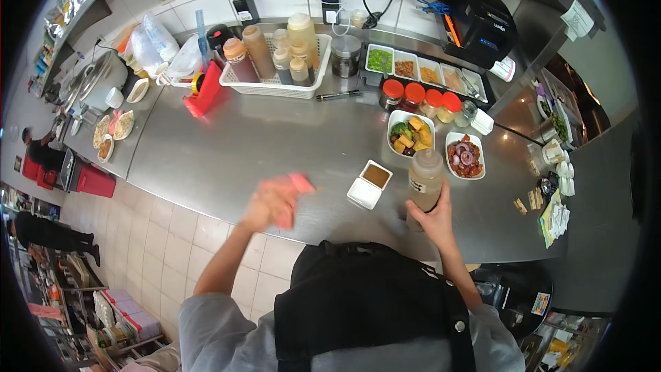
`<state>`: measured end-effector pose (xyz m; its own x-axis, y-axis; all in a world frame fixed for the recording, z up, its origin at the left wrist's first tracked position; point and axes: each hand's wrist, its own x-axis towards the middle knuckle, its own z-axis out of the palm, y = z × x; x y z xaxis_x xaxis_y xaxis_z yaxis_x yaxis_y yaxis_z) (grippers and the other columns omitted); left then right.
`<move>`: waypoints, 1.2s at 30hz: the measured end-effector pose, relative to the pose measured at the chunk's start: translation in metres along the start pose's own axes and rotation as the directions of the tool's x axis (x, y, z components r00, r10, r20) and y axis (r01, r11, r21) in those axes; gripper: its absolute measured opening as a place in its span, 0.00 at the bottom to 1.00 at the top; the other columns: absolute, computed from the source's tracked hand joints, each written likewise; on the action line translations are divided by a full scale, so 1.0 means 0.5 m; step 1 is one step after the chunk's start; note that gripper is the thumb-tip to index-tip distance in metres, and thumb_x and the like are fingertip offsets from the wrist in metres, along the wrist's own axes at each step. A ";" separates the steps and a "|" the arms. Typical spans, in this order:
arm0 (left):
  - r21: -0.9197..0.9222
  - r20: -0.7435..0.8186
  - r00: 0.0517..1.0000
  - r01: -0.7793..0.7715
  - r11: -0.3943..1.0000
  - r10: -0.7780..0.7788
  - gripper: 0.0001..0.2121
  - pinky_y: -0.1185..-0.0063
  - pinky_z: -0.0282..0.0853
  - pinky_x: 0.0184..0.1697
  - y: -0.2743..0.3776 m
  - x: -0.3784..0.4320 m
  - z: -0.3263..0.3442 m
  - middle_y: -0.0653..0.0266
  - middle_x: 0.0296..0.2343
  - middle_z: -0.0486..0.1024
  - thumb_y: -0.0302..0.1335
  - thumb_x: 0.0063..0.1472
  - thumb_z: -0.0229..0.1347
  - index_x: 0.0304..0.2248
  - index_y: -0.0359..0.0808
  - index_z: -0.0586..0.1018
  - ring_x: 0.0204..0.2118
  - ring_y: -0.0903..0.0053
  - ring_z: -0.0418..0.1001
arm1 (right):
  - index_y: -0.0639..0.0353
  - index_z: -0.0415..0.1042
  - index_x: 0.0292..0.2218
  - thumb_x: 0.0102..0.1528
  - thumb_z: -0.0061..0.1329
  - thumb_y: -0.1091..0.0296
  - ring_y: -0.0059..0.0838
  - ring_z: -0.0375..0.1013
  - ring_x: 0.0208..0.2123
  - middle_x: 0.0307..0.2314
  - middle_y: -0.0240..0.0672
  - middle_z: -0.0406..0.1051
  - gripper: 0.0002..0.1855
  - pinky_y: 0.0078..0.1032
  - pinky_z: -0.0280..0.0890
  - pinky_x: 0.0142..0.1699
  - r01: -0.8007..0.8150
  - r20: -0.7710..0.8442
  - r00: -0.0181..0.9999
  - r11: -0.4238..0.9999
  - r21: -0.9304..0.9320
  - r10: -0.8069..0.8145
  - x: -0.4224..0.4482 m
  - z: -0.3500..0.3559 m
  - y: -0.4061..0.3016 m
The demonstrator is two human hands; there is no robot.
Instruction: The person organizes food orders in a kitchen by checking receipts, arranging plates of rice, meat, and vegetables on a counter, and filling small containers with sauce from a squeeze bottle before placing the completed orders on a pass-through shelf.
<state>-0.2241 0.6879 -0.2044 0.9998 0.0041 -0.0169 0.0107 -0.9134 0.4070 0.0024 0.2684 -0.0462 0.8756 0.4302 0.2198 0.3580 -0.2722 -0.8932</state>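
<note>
My left hand point(267, 208), blurred, holds a pink cloth point(286, 201) over the front edge of the steel counter point(232, 139). At the right, my right hand point(436, 217) grips a clear plastic squeeze bottle point(426, 178) with pale brown contents. Between the hands lies a small hinged white container point(365, 194), its lid open, with brown sauce point(377, 174) inside. Behind the bottle is a white bowl of broccoli and yellow-orange chunks point(411, 136). Right of it, another white bowl point(465, 156) holds reddish meat topped with sliced onion.
A white basket of squeeze bottles point(273, 88), a red dispenser point(204, 92), a black pen point(337, 95), red-lidded jars point(414, 96) and a garnish tray point(379, 59) line the back. Plates of food point(124, 125) stand at the left. Two people point(46, 154) are farther off at left.
</note>
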 end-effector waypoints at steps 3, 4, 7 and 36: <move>-0.229 -0.333 0.871 0.296 0.927 -0.360 0.16 0.68 0.58 0.57 -0.099 0.082 -0.043 0.57 0.51 0.69 0.35 0.65 0.43 0.47 0.40 0.76 0.55 0.64 0.65 | 0.65 0.51 0.56 0.42 0.63 0.70 0.36 0.71 0.47 0.44 0.46 0.69 0.45 0.32 0.64 0.52 -0.038 -0.068 0.997 0.999 -0.039 0.036 -0.016 -0.033 0.021; -0.075 -0.540 0.759 0.387 0.919 -0.364 0.17 0.69 0.61 0.56 -0.121 0.100 -0.067 0.55 0.50 0.70 0.34 0.65 0.42 0.49 0.40 0.75 0.52 0.64 0.67 | 0.65 0.51 0.56 0.42 0.63 0.70 0.36 0.71 0.47 0.44 0.46 0.69 0.45 0.32 0.64 0.52 -0.040 -0.085 0.996 0.998 -0.046 0.036 -0.017 -0.039 0.010; 0.262 -0.715 0.695 0.376 0.889 -0.083 0.18 0.69 0.63 0.53 -0.158 0.195 -0.043 0.53 0.46 0.72 0.31 0.63 0.43 0.52 0.40 0.73 0.49 0.61 0.70 | 0.64 0.51 0.57 0.42 0.62 0.71 0.35 0.70 0.47 0.45 0.45 0.69 0.45 0.32 0.64 0.52 -0.077 -0.112 0.991 0.995 -0.065 0.070 -0.032 -0.046 -0.022; -0.524 -0.654 0.506 0.234 0.819 -0.563 0.11 0.72 0.66 0.44 0.168 -0.079 -0.040 0.57 0.26 0.77 0.17 0.43 0.42 0.20 0.31 0.78 0.34 0.65 0.71 | 0.37 0.58 0.58 0.38 0.60 0.63 0.43 0.68 0.46 0.42 0.38 0.66 0.45 0.38 0.63 0.50 0.081 0.336 0.928 0.795 -0.602 0.160 -0.046 -0.027 0.069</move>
<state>-0.2624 0.6192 -0.1515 0.5089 0.7822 0.3594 0.2495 -0.5336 0.8081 -0.0010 0.2376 -0.0768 0.7606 0.6453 -0.0710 0.5507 -0.6993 -0.4558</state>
